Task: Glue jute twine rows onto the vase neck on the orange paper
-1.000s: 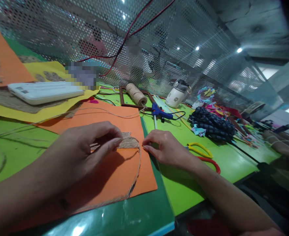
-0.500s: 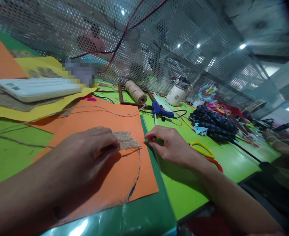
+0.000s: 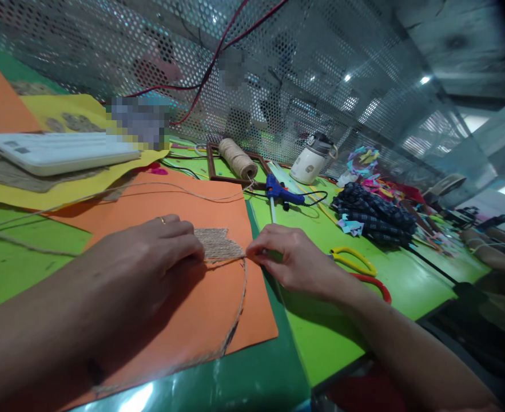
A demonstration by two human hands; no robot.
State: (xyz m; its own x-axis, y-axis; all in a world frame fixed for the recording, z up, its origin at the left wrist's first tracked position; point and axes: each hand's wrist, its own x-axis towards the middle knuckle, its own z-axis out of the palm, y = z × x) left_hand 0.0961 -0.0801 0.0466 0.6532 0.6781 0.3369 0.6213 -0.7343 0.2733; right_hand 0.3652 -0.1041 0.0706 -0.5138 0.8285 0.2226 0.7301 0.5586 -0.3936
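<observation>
On an orange sheet (image 3: 183,194) lies a patch of jute twine rows (image 3: 220,245) set side by side. My left hand (image 3: 149,260), a ring on one finger, is closed over the patch's left end, its fingertips pressed down on the twine. At the patch's right corner, my right hand (image 3: 284,257) pinches the twine between thumb and fingers. A twine strand (image 3: 240,303) curves down from that corner along the sheet's lower part. What lies under my left palm is hidden.
Behind stand a twine spool (image 3: 237,158), a brown frame (image 3: 211,163), a blue glue gun (image 3: 284,191) and a white bottle (image 3: 312,160). Scissors with yellow and red handles (image 3: 355,262) lie right of my right hand. A white phone (image 3: 63,151) rests at left on yellow paper.
My right hand has moved slightly left and down, its fingertips now at the patch's right corner. My left hand has shifted a little to the left.
</observation>
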